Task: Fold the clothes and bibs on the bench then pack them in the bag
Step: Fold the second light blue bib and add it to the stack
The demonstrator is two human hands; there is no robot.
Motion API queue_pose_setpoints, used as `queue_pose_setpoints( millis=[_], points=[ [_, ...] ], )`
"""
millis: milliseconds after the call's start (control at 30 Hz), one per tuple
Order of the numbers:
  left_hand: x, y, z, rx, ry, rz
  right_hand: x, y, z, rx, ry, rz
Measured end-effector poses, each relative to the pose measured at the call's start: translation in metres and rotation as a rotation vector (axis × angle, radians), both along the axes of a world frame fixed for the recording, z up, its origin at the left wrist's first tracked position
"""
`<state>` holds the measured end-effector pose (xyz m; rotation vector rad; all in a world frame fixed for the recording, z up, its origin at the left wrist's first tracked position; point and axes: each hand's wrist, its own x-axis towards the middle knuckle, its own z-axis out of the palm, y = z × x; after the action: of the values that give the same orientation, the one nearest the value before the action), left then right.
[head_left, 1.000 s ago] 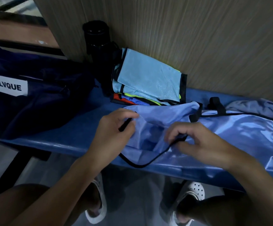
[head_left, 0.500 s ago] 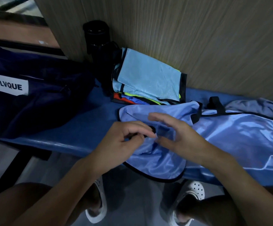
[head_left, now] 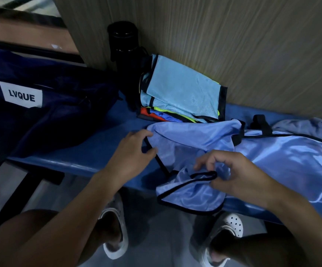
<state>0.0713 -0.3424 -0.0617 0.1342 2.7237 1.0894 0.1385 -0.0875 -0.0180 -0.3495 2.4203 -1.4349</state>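
Observation:
A light blue bib (head_left: 283,157) with black trim lies spread along the blue bench (head_left: 83,157). My left hand (head_left: 131,151) pinches its black-trimmed left edge near the upper corner. My right hand (head_left: 239,176) pinches a strap loop of the bib at the front edge, where a flap hangs over the bench. A stack of folded bibs (head_left: 181,91), light blue on top with orange and yellow beneath, leans against the wall. The dark navy bag (head_left: 46,105) with a white "LVQUE" label sits at the left end of the bench.
A black cylindrical bottle (head_left: 123,45) stands against the wooden wall behind the stack. A grey-blue garment (head_left: 306,126) lies crumpled at the far right. A black strap (head_left: 260,122) pokes up behind the bib. My feet in white clogs are on the floor below.
My hands, close together half a second ago, have moved apart: the left went up to the bib's left edge, the right drew the strap loop down toward the front edge.

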Motion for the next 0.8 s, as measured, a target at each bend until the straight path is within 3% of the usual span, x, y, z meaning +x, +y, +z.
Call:
queue_pose_setpoints(
  millis=[200, 367, 467, 567, 800],
  points=[
    [-0.009, 0.019, -0.008, 0.206, -0.003, 0.103, 0.009, 0.006, 0.007, -0.001, 0.052, -0.056],
    [0.001, 0.011, 0.019, 0.479, 0.262, 0.216, 0.016, 0.01, 0.025, 0.045, 0.14, -0.076],
    [0.013, -0.002, 0.029, 0.705, 0.292, 0.283, 0.016, 0.003, 0.04, -0.008, 0.211, -0.103],
    [0.021, -0.009, 0.033, 0.744, 0.309, 0.281, 0.012, -0.007, 0.048, -0.113, 0.264, -0.147],
    [0.023, -0.013, 0.035, 0.704, 0.239, 0.201, -0.007, -0.028, 0.037, -0.106, 0.343, -0.196]
  ],
)
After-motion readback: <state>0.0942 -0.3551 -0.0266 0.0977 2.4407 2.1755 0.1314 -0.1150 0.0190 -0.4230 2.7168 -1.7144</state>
